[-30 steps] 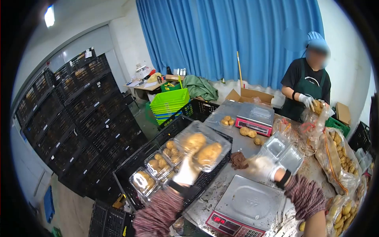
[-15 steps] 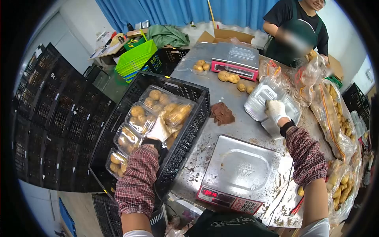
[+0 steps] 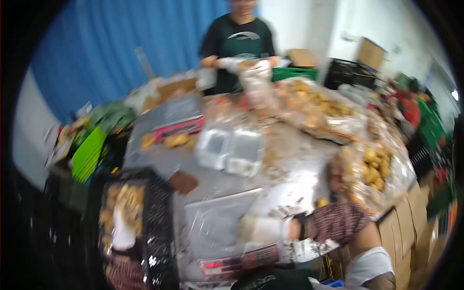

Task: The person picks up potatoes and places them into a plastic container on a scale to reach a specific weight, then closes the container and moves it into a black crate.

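Observation:
My left hand [image 3: 124,229], in a white glove, reaches into the black crate [image 3: 162,212] on the left. It lies over clear plastic packs of potatoes [image 3: 110,205]; blur hides whether its fingers grip one. Gloved in white too, my right hand [image 3: 263,228] is over the near edge of the metal weighing scale [image 3: 205,212], its fingers smeared by motion. Past the scale, clear plastic clamshell boxes [image 3: 232,147] lie on the metal table, away from both hands. A brown cloth [image 3: 183,182] rests between the crate and the scale.
A second scale [image 3: 179,126] stands farther back with loose potatoes [image 3: 176,140] by it. Bags of potatoes [image 3: 374,166] line the table's right side. Across the table a person [image 3: 239,48] in a dark apron handles something at a plastic bag. Bright green baskets [image 3: 89,154] stand at left.
My view has swung to the right and is blurred. My right hand has left the clamshell boxes and come back to the near scale. My left hand stays in the crate.

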### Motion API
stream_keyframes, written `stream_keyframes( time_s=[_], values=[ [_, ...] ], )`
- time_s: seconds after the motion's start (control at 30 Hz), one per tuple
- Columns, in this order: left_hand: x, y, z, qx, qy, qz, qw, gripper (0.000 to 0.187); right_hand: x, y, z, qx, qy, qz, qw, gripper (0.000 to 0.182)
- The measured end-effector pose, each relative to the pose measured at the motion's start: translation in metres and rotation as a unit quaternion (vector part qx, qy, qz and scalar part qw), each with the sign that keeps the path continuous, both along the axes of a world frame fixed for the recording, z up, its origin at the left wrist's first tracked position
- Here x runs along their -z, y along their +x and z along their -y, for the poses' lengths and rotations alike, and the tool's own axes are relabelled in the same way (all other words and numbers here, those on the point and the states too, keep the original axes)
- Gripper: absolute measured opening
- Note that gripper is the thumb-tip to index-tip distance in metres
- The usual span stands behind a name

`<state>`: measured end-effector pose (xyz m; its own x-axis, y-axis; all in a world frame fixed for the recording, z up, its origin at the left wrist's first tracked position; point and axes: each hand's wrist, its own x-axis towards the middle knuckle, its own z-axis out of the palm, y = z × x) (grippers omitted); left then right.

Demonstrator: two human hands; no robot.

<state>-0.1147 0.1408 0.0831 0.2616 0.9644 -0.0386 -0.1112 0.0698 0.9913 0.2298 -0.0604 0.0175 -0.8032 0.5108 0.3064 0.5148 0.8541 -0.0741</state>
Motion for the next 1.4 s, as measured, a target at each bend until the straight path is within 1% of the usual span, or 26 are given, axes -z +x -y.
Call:
stream_keyframes(
  time_s=[0.07,0.1,0.13,0.17,0.23,0.3,0.33,0.37,0.43,0.47,0.5,0.53,0.6,0.63,0.67,0.7,0.73,0.77,0.8,0.87,0.97,1.07,1.13,1.2,1.27,1.4],
  values=[
    [-0.004,0.046,0.009,0.131,0.06,0.002,0.99,0.057,0.044,0.007,0.037,0.111,-0.208,-0.068,0.969,0.009],
    [-0.007,0.055,0.027,0.175,0.053,-0.007,0.983,0.058,0.049,-0.006,0.042,0.132,-0.016,0.051,0.99,0.01],
    [-0.016,0.058,0.045,0.21,0.048,-0.022,0.976,0.059,0.054,-0.021,0.041,0.137,0.168,0.177,0.96,0.012],
    [-0.028,0.071,0.059,0.242,0.06,-0.051,0.967,0.061,0.043,-0.01,0.05,0.156,0.171,0.186,0.955,0.012],
    [-0.056,0.095,0.1,0.303,0.095,-0.077,0.945,0.068,0.016,0.003,0.064,0.146,0.155,-0.059,0.975,0.013],
    [-0.076,0.116,0.136,0.29,0.098,-0.09,0.948,0.054,-0.035,0.05,0.094,0.223,-0.043,-0.058,0.972,0.017],
    [-0.084,0.122,0.152,0.28,0.104,-0.107,0.949,0.053,-0.028,0.094,0.106,0.215,0.015,-0.103,0.971,0.022],
    [-0.093,0.128,0.17,0.28,0.071,-0.13,0.949,0.051,-0.065,0.127,0.124,0.321,-0.056,0.009,0.945,0.023],
    [-0.099,0.135,0.199,0.278,0.048,-0.14,0.949,0.048,-0.085,0.206,0.158,0.46,-0.015,0.121,0.88,0.015],
    [-0.105,0.141,0.219,0.261,0.014,-0.162,0.952,0.044,-0.092,0.244,0.173,0.514,-0.035,0.12,0.848,0.013],
    [-0.105,0.148,0.234,0.279,0.003,-0.185,0.942,0.038,-0.087,0.271,0.189,0.621,-0.004,0.193,0.76,0.011],
    [-0.101,0.149,0.246,0.287,-0.015,-0.213,0.934,0.033,-0.056,0.338,0.211,0.623,-0.087,0.174,0.758,0.011],
    [-0.046,0.135,0.254,0.454,0.033,-0.239,0.858,0.041,-0.023,0.41,0.243,0.622,-0.094,0.106,0.77,0.026],
    [-0.013,0.135,0.271,0.427,0.003,-0.212,0.879,0.031,0.004,0.445,0.248,0.659,-0.164,0.083,0.729,0.039],
    [0.006,0.141,0.289,0.415,0.067,-0.226,0.878,0.031,0.016,0.46,0.253,0.651,-0.189,0.08,0.73,0.057],
    [0.049,0.14,0.315,0.358,0.01,-0.284,0.89,0.033,0.052,0.492,0.261,0.607,-0.147,0.099,0.775,0.079],
    [0.04,0.152,0.323,0.385,0.093,-0.413,0.82,0.036,0.054,0.487,0.253,0.661,-0.208,0.09,0.715,0.098],
    [0.073,0.146,0.333,0.355,0.21,-0.401,0.818,0.036,0.041,0.473,0.237,0.696,-0.254,0.116,0.662,0.101],
    [0.082,0.145,0.339,0.342,0.162,-0.44,0.814,0.037,0.017,0.443,0.222,0.691,-0.25,0.185,0.652,0.103],
    [0.086,0.148,0.349,0.296,0.071,-0.519,0.799,0.035,0.043,0.472,0.211,0.672,-0.292,0.237,0.638,0.108],
    [0.124,0.141,0.365,0.282,0.078,-0.592,0.751,0.034,0.082,0.487,0.193,0.649,-0.305,0.213,0.664,0.106],
    [0.12,0.144,0.369,0.303,0.036,-0.567,0.765,0.035,0.067,0.484,0.186,0.693,-0.314,0.137,0.634,0.102],
    [0.135,0.137,0.373,0.294,0.1,-0.551,0.774,0.038,0.067,0.486,0.188,0.692,-0.33,0.104,0.634,0.102],
    [0.15,0.135,0.372,0.282,0.166,-0.528,0.784,0.042,0.08,0.498,0.189,0.671,-0.296,0.089,0.674,0.103],
    [0.162,0.136,0.371,0.263,0.306,-0.439,0.803,0.044,0.086,0.507,0.187,0.681,-0.307,0.056,0.662,0.102],
    [0.174,0.145,0.363,0.336,0.22,-0.495,0.77,0.055,0.077,0.496,0.193,0.694,-0.291,0.034,0.658,0.097]
  ],
)
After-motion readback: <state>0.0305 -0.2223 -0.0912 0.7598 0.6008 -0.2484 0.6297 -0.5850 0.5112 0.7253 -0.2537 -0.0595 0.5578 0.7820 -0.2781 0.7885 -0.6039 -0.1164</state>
